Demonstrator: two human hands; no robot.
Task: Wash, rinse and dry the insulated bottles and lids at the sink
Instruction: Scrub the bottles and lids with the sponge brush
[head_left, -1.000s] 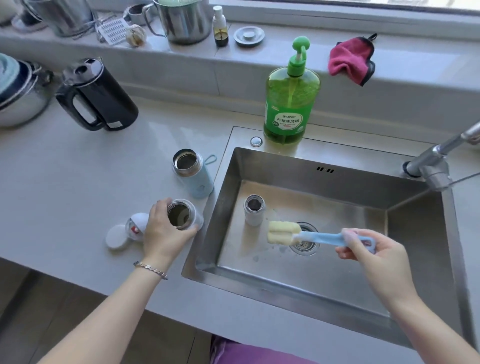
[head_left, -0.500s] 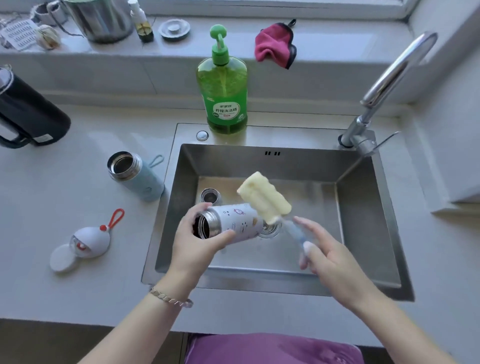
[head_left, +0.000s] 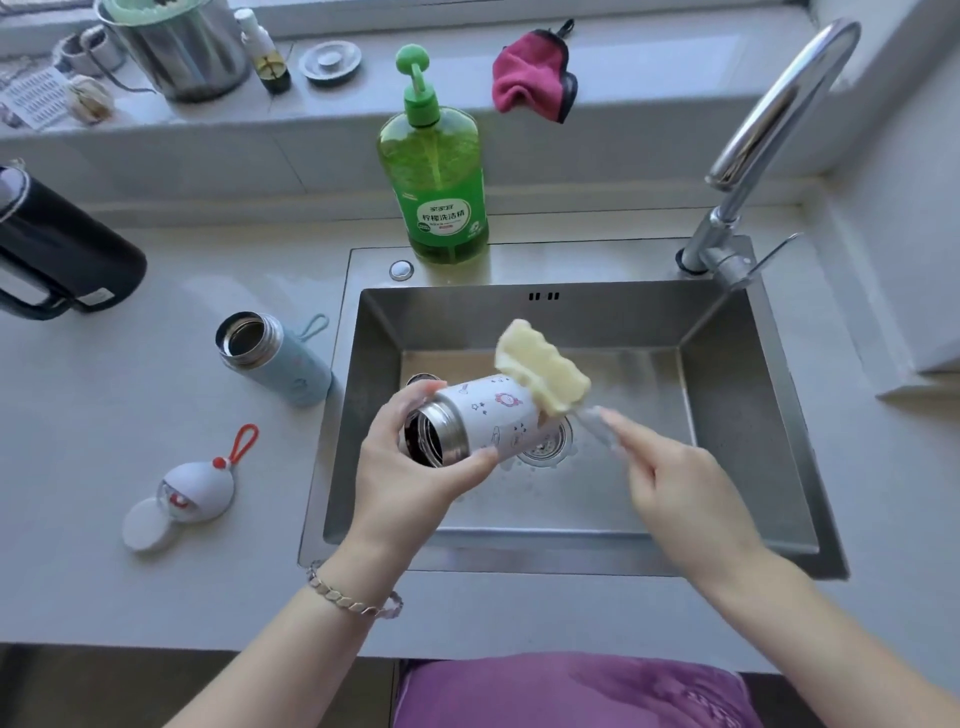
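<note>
Over the sink (head_left: 753, 415), at the middle of your head view, your left hand (head_left: 410, 467) grips the white bottle (head_left: 498, 415) just behind its steel mouth, thumb underneath and fingers curled over the top. The bottle is tilted, its open mouth toward 7 o'clock and its base toward 1 o'clock, above the drain. Your right hand (head_left: 675, 483), at 4 o'clock from the bottle, pinches the blurred pale handle of the brush (head_left: 543, 371). The brush's yellow sponge head sits at the bottle's base end, and you cannot tell whether they touch. On the counter (head_left: 130, 415) at 9 o'clock from the sink stands the blue bottle (head_left: 280, 364), uncapped. A lid (head_left: 192, 491) lies apart from it at 8 o'clock. The soap (head_left: 436, 176) stands on the sink's rim at 12 o'clock, and the tap (head_left: 769, 114) at 2 o'clock.
</note>
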